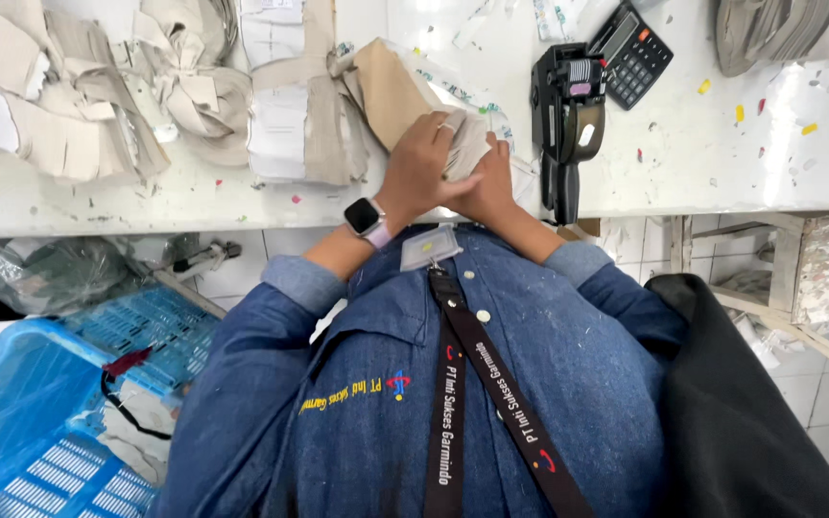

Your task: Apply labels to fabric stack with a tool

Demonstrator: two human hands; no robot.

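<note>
While closed together, both hands' grip [453,173] round beige fabric bundle [405,96].

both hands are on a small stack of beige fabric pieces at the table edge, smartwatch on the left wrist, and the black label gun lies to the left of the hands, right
Not quite. The head view shows the black label gun lying to the right of the hands, beside the calculator, not to the left. The rest holds: the left hand and right hand are both on the small stack of beige fabric pieces at the table edge, with the smartwatch on the left wrist.
</note>
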